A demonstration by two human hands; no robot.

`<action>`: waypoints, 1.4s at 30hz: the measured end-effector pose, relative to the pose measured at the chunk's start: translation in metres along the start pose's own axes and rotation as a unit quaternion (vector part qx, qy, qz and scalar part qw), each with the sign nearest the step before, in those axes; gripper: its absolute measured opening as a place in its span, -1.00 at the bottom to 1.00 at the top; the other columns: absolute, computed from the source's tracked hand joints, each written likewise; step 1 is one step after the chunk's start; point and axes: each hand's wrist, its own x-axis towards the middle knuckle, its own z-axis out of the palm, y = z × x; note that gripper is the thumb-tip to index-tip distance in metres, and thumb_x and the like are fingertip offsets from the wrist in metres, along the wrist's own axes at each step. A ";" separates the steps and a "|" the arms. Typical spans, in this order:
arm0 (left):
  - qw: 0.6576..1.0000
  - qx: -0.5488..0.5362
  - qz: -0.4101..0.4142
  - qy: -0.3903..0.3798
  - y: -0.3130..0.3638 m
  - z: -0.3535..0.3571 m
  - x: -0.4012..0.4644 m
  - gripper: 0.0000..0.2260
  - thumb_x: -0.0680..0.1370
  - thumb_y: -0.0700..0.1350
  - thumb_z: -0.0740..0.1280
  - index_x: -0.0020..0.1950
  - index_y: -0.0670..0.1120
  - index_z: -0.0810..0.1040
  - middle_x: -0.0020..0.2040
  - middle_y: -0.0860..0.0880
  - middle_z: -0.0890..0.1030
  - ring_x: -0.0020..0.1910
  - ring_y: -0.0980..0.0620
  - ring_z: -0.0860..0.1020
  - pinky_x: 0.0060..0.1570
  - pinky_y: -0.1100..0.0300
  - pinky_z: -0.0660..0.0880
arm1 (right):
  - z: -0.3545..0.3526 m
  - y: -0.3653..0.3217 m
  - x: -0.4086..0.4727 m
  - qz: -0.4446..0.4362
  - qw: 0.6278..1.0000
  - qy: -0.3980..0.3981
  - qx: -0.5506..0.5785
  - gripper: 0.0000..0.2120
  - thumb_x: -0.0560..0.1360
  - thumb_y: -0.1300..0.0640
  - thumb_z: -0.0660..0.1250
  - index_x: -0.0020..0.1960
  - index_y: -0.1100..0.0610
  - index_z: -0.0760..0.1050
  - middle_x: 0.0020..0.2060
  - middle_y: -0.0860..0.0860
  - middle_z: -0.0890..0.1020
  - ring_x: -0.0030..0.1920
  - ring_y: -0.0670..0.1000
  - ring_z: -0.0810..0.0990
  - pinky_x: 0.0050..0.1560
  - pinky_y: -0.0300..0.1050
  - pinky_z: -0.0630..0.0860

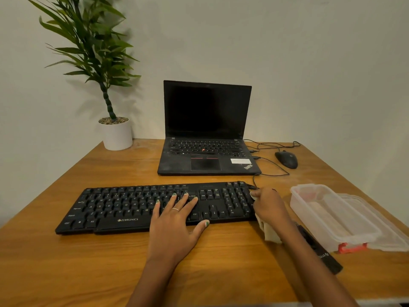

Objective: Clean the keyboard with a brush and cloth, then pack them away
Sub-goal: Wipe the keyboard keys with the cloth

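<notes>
— Fingers (177, 199) of the left hand (174, 222)?
— Straight and spread, lying flat on the keys of the keyboard (124, 207).
— And the right hand (269, 206)?
— Curled round a pale cloth (269, 232) at the keyboard's right end.
— Where is the brush (318, 251)?
— Dark, lying on the table (66, 262) by the right forearm, just beside an open clear plastic box (332, 218).

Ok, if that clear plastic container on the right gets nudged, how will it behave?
The clear plastic container looks thin-walled with nothing visible inside, so it is probably light and would likely slide on the wooden table. It is low and wide, so unlikely to tip.
</notes>
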 end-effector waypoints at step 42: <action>1.000 -0.006 -0.014 -0.012 0.002 -0.004 -0.001 -0.23 0.36 0.47 -0.23 0.49 0.22 0.22 0.51 0.14 0.25 0.53 0.10 0.08 0.49 -0.02 -0.10 | 0.024 0.036 -0.035 -0.071 0.990 0.116 0.045 -0.65 0.53 0.33 0.23 0.29 0.15 0.46 0.12 0.05 0.57 -0.13 -0.05 0.53 -0.25 -0.32 0.41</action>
